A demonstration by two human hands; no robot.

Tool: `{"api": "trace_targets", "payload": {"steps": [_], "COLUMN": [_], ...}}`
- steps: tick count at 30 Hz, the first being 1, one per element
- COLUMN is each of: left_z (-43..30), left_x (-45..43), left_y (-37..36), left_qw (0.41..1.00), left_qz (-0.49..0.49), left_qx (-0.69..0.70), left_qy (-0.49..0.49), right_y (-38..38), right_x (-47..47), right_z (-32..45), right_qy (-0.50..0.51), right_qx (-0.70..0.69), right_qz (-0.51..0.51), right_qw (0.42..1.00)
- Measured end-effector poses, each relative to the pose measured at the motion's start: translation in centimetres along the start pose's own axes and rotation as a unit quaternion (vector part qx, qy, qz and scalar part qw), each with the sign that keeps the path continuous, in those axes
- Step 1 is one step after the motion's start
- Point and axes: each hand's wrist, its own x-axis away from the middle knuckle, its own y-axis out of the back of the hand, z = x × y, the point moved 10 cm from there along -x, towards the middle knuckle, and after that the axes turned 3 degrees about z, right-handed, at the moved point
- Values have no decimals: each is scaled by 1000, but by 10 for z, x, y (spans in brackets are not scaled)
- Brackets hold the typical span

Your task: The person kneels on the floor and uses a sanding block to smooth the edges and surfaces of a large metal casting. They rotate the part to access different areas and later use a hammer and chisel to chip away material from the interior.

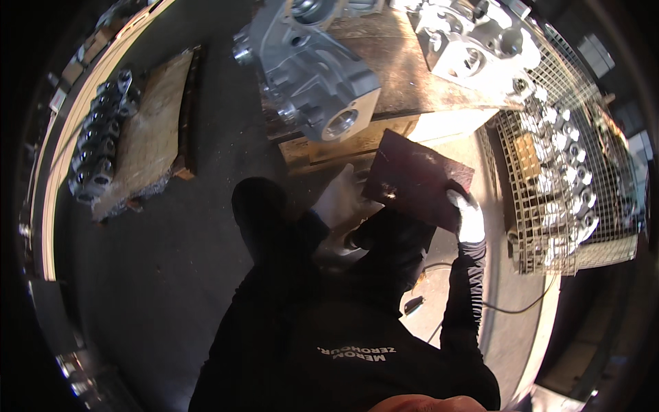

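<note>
My right hand (468,213), in a pale work glove, grips the right edge of a dark maroon sheet (412,177) that looks like a non-woven abrasive pad. The pad is held tilted above my lap. Beside the pad's left edge is my gloved left hand (334,198), blurred and in shadow. Its thumb points up, and whether its fingers touch the pad cannot be told. Just beyond both hands, a large machined aluminium housing casting (319,77) rests on a wooden worktop (391,56), its bored flange overhanging the near edge.
Bright sunlit castings (473,56) stand at the worktop's right. A wire mesh cage (525,206) on the right holds several metal parts. To the left, castings (98,144) line a wooden pallet (154,118). A black cable (515,310) crosses the floor at right.
</note>
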Motion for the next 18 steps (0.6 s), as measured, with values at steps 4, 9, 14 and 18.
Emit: {"api": "trace_targets", "payload": {"steps": [4, 9, 14, 18], "left_z": [1, 29, 29, 41], "left_x": [29, 49, 64, 62], "left_y": [0, 35, 15, 39], "left_qw": [981, 994, 936, 974], "left_qz": [14, 45, -30, -123], "left_qx": [190, 97, 311, 50], "left_qy": [34, 21, 159, 182], "right_y": [-105, -198, -171, -164], "right_x": [-17, 41, -29, -48], "right_z": [-17, 3, -91, -134], "right_qy": [21, -69, -34, -46], "right_qx": [133, 92, 114, 35], "right_qz": [147, 206, 142, 64], "right_qw": [980, 972, 983, 996]}}
